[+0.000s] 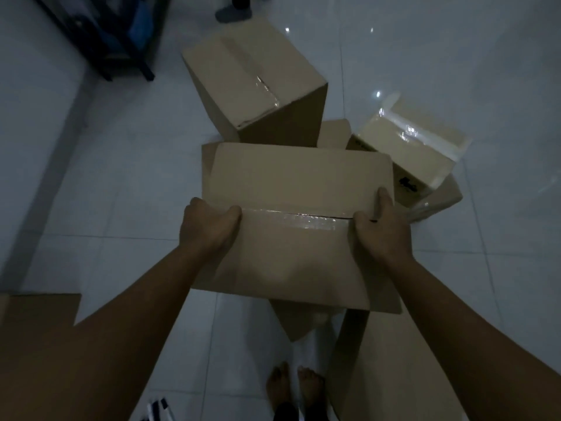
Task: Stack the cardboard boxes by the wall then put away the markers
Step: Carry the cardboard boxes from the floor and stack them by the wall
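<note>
A: What is the biggest thing we see?

B: The white tile floor (121, 183). It is all around us. Next is the box we hold (291, 189), right in the middle. It is brown and has shiny tape (297, 218) across its top.

A: How do we hold it?

B: Our left hand (206, 226) grips its side at 9 o'clock, thumb on top by the tape. Our right hand (379, 229) grips its side at 3 o'clock, thumb on top too. Both hands are clamped on this box.

A: What other boxes do we see?

B: A tall taped box (258, 80) stands on the floor at 12 o'clock, just behind ours. A smaller box (419, 153) sits at 2 o'clock on top of another box (440, 202). More cardboard (379, 360) lies at 5 o'clock, and a flat piece (36, 311) at 8 o'clock.

A: Anything else?

B: A dark rack (100, 34) stands at 11 o'clock. Our bare feet (294, 387) are at 6 o'clock. We see no markers we can be sure of.
</note>
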